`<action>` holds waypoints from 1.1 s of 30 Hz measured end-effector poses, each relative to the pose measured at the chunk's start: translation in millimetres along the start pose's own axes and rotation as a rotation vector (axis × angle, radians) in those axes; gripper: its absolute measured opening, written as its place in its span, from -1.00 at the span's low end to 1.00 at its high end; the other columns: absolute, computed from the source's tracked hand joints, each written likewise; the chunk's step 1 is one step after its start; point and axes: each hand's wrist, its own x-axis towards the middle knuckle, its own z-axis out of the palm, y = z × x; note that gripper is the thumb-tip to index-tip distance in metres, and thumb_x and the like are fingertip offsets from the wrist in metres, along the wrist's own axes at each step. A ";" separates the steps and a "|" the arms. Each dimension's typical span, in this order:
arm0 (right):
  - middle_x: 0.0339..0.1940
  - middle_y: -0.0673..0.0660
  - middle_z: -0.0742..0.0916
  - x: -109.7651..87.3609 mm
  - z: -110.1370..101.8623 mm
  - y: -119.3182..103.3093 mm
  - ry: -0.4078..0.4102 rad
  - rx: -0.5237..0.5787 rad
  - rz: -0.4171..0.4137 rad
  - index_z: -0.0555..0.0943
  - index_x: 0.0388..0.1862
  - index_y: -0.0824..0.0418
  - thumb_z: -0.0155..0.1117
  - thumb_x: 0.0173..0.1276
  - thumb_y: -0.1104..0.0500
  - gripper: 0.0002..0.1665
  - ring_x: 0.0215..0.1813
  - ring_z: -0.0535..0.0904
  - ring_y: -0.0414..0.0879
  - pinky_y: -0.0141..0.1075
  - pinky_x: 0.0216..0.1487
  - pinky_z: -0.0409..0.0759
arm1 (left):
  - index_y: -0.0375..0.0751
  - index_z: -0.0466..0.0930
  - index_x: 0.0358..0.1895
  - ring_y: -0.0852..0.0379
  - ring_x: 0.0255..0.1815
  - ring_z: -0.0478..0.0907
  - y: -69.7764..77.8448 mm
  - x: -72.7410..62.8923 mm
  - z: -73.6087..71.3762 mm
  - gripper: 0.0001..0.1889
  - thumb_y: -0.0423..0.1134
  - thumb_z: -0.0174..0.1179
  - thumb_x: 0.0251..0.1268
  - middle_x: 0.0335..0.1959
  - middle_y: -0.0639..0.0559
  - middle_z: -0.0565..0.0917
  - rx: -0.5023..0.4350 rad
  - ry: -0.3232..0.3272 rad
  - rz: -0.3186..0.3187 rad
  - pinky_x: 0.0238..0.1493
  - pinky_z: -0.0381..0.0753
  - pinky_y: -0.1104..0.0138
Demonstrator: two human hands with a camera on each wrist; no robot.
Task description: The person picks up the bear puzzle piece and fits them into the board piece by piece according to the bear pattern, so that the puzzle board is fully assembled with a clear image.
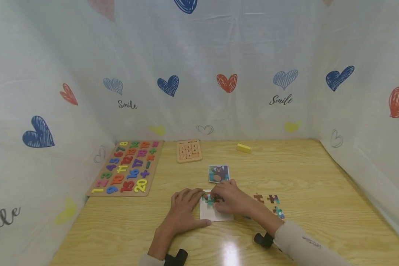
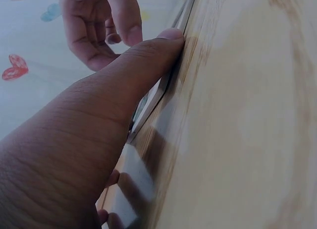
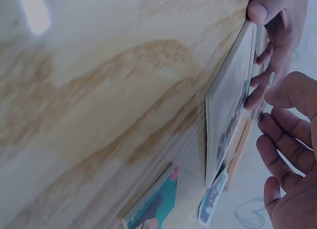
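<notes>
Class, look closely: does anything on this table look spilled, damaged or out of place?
Nothing stands out: no spill or damage shows, and the loose pieces beside the white base just look unplaced.

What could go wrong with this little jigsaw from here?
The thin piece pinched in the right hand might slip or go in turned the wrong way. The right forearm lies near loose pieces, so it might brush them aside. The left hand touches the white board's edge; if it lifts, the board could shift.
</notes>
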 end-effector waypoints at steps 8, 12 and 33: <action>-0.17 -0.08 0.69 3.6 4.9 -2.0 0.003 -0.019 -0.027 0.70 -0.11 0.11 0.41 0.19 0.20 -0.74 -0.10 0.49 -0.19 -0.22 -0.08 0.23 | 0.11 0.30 0.51 -0.13 0.47 0.12 0.8 -0.1 -0.8 0.00 0.57 0.16 0.03 0.49 0.14 0.29 -0.007 -0.003 0.002 0.34 0.06 -0.23; -0.13 -0.06 0.71 5.8 7.2 -4.3 -0.002 -0.024 -0.031 0.70 -0.08 0.14 0.42 0.18 0.22 -0.70 -0.03 0.53 -0.15 -0.23 -0.10 0.24 | 0.11 0.27 0.53 -0.12 0.48 0.11 1.2 -0.2 -1.1 0.01 0.58 0.14 0.03 0.50 0.15 0.28 -0.006 -0.014 -0.003 0.35 0.05 -0.22; -0.08 -0.01 0.72 10.6 16.5 -10.6 -0.003 -0.168 -0.106 0.78 -0.19 0.11 0.43 0.27 0.19 -0.87 0.08 0.57 -0.03 -0.09 0.00 0.39 | 0.11 0.26 0.53 -0.12 0.50 0.09 0.2 -0.5 -3.2 0.01 0.58 0.12 0.05 0.52 0.14 0.26 0.000 -0.029 -0.007 0.36 0.04 -0.21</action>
